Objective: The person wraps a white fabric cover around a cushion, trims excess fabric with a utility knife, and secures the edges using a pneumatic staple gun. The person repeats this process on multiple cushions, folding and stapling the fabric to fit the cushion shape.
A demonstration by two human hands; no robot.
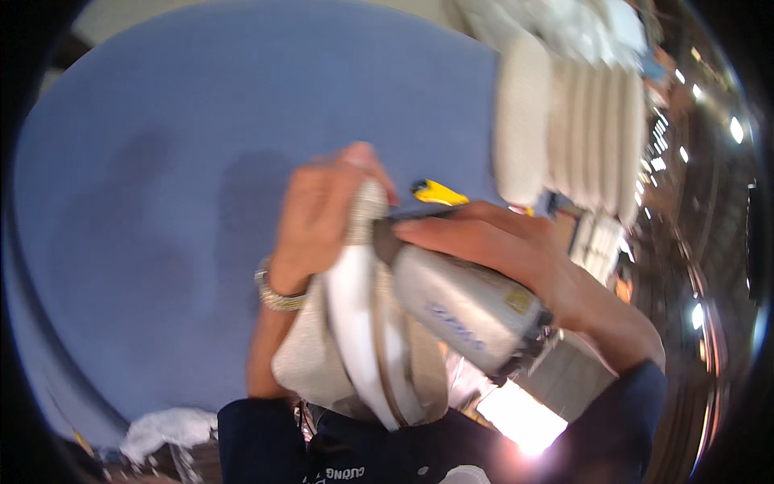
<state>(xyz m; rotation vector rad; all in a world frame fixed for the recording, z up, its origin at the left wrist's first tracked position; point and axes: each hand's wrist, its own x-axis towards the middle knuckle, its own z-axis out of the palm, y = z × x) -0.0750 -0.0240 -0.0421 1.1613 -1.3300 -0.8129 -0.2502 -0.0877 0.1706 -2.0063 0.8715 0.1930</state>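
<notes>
Soft shadows (254, 194) on the blue surface (363, 81), blurred fingers (359, 155), lower-right white glare (522, 415), bent dark-rimmed edges

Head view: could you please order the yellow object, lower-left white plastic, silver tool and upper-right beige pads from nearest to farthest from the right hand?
1. Silver tool: in the right hand.
2. Yellow object: just beyond it.
3. Beige pads: upper right.
4. White plastic: lower left.

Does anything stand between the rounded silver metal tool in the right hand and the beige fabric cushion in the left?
Nothing visible does: the silver tool has its dark nose at the beige cushion, beside the left hand; blur hides contact.
</notes>
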